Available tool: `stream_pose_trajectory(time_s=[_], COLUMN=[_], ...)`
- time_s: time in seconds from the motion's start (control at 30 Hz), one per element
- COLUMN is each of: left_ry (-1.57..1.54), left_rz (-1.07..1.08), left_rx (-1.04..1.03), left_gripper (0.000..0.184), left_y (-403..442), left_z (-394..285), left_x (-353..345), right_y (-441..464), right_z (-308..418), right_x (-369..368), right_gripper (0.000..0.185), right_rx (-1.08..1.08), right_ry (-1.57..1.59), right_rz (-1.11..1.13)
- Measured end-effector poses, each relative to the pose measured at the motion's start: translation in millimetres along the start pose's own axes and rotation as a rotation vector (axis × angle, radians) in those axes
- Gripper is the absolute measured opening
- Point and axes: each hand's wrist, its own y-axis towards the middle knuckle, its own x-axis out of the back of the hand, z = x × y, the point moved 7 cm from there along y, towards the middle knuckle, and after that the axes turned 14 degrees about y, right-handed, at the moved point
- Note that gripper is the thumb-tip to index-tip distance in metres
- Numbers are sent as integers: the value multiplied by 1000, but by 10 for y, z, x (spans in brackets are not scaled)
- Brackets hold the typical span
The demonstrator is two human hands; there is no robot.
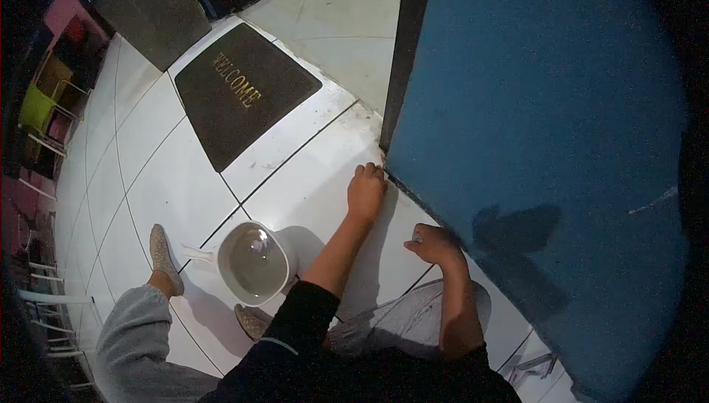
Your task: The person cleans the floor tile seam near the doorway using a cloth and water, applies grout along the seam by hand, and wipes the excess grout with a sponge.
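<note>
My left hand (366,190) reaches down to the white tiled floor (317,181) at the foot of the blue wall's corner. Its fingers are curled together, and whatever they may hold is hidden. My right hand (436,244) is closed beside the base of the blue wall (546,108), with a small pale thing, too small to name, between thumb and fingers. Left of my left forearm, a white dipper (220,259) with a handle stands on the tiles, with clear liquid (255,263) in it.
A dark WELCOME mat (247,93) lies on the floor at the upper left, before a doorway. Chairs (40,111) line the far left. My feet, in dotted socks (161,255), are near the dipper. A metal object (535,364) lies at lower right.
</note>
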Motion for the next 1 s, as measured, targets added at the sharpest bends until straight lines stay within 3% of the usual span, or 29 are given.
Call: stream_pose_trajectory(time_s=[0.17,0.23,0.37,0.43,0.5,0.6,0.67,0.77,0.8,0.83,0.9,1.0], left_ry=[-47,-79,-26,-81,-27,-16,-9,-14,28,24,-50,12], left_rz=[-12,71,-22,58,-2,39,-97,-72,-128,-132,53,0], left_rx=[-128,21,54,100,-62,7,31,78,-77,-70,10,51], left_gripper=[25,27,24,24,24,26,23,23,23,23,31,33], left_y=[-147,-21,-26,-152,-172,-15,-11,-129,-167,-140,-9,45], left_z=[-111,42,-12,-167,-201,60,62,-98,-202,-141,82,117], left_x=[-84,-17,51,-75,-77,-10,113,-222,-53,-12,-76,39], right_y=[68,48,8,6,-1,-21,-15,-17,-21,-10,19,-72], right_z=[123,41,53,144,203,42,5,161,215,173,46,65], right_x=[-34,-48,-12,-6,13,3,-13,3,27,23,-28,38], right_gripper=[37,38,38,38,37,39,39,39,39,39,38,37], right_rx=[82,43,27,36,56,19,20,63,87,88,114,53], right_ry=[63,30,34,54,40,8,36,100,134,126,48,56], right_rz=[-22,22,-24,-38,-31,-4,-4,-40,-70,-69,-39,-66])
